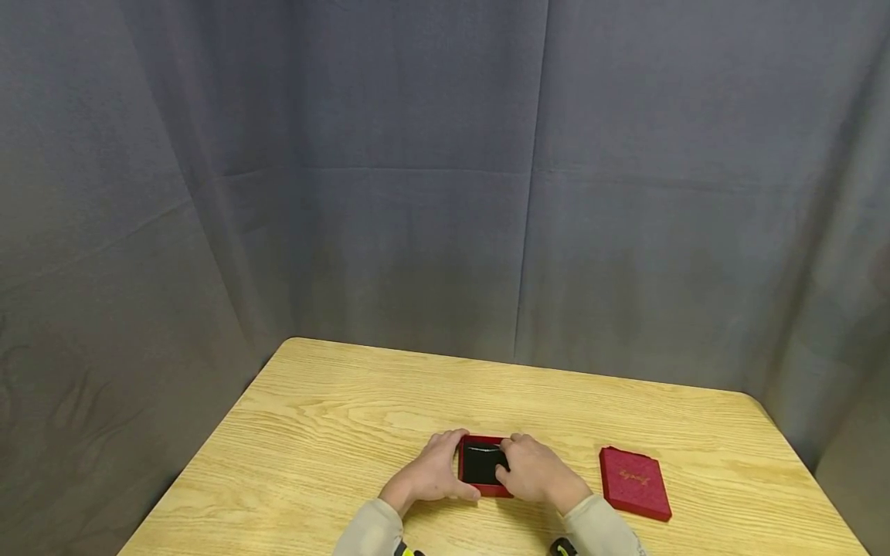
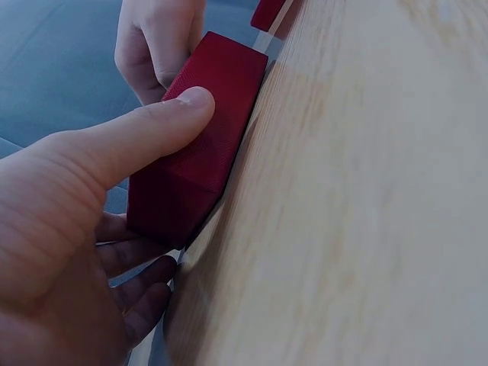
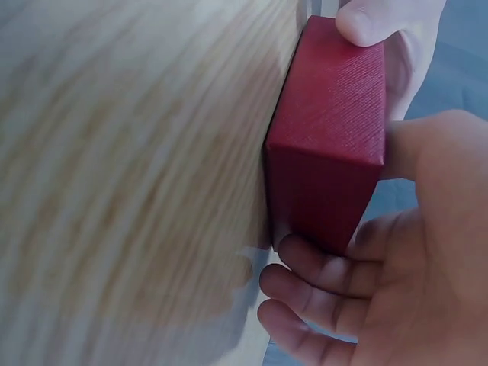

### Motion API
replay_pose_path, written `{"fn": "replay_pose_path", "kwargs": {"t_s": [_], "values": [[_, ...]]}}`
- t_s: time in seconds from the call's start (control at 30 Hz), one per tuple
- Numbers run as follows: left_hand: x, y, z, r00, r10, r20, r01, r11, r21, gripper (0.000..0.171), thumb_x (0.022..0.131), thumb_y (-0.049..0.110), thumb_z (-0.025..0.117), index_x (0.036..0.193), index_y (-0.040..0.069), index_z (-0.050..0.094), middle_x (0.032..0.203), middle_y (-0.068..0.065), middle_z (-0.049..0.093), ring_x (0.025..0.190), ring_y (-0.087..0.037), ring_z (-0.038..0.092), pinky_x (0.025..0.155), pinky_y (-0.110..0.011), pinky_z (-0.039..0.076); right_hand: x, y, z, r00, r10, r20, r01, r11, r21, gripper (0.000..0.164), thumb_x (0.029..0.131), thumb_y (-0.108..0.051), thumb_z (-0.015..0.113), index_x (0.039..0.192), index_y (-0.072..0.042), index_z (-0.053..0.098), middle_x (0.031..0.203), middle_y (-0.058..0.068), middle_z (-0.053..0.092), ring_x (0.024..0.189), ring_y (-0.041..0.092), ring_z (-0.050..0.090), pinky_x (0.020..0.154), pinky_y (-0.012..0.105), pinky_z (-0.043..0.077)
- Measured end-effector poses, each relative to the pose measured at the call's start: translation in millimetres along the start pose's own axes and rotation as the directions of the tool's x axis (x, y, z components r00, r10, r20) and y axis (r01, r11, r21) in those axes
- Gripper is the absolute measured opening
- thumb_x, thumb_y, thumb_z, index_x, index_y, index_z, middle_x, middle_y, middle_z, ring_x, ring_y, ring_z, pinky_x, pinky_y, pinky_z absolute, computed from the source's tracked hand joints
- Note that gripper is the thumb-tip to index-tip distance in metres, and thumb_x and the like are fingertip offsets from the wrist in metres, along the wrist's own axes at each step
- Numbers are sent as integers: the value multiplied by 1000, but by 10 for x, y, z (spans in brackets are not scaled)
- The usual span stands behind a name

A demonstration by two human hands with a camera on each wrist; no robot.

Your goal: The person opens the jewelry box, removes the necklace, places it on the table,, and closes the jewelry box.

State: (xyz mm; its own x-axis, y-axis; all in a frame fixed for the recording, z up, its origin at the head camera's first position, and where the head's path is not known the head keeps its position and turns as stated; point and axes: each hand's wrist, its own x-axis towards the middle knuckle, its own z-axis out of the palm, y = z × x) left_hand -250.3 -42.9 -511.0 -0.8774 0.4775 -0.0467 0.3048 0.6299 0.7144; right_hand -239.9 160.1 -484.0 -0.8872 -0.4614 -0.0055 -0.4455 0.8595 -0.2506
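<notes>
A red gift box base (image 1: 495, 491) lies on the table with a black insert (image 1: 480, 467) inside. Across the far part of the insert runs a thin silver chain (image 1: 482, 449). My left hand (image 1: 436, 469) grips the box from the left, its thumb (image 2: 171, 122) flat on the near red wall and its fingers round the far side. The right hand (image 1: 538, 472) is over the box's right end, with thumb and index finger on the black insert beside the chain's end. Its other fingers (image 3: 320, 267) curl beside the outer wall. I cannot tell whether the right hand pinches anything.
The red box lid (image 1: 636, 483), with gold lettering on top, lies to the right of the right hand. Under everything is a light wooden table (image 1: 334, 409). Grey curtains (image 1: 417, 232) hang behind the table and along its sides.
</notes>
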Motion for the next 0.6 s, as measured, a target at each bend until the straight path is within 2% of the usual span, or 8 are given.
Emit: {"fn": "replay_pose_path", "kwargs": {"t_s": [0.27, 0.6], "values": [[0, 10, -22, 1000, -1, -9, 1, 1000, 22, 98, 67, 42, 85, 143, 6, 35, 140, -8, 41, 129, -27, 33, 102, -48, 33, 12, 7, -3, 1000, -7, -8, 7, 999, 31, 32, 86, -21, 61, 105, 4, 63, 91, 8, 57, 85, 23, 55, 77, 43, 47], [-9, 14, -11, 1000, 9, -16, -8, 999, 47, 98, 66, 43, 85, 142, 5, 37, 135, -6, 46, 123, -25, 39, 101, -46, 34, 1, 34, -5, 1000, 20, -11, -19, 997, 73, 28, 88, -20, 59, 105, 2, 65, 91, 7, 48, 83, 23, 43, 73, 42, 44]]}}
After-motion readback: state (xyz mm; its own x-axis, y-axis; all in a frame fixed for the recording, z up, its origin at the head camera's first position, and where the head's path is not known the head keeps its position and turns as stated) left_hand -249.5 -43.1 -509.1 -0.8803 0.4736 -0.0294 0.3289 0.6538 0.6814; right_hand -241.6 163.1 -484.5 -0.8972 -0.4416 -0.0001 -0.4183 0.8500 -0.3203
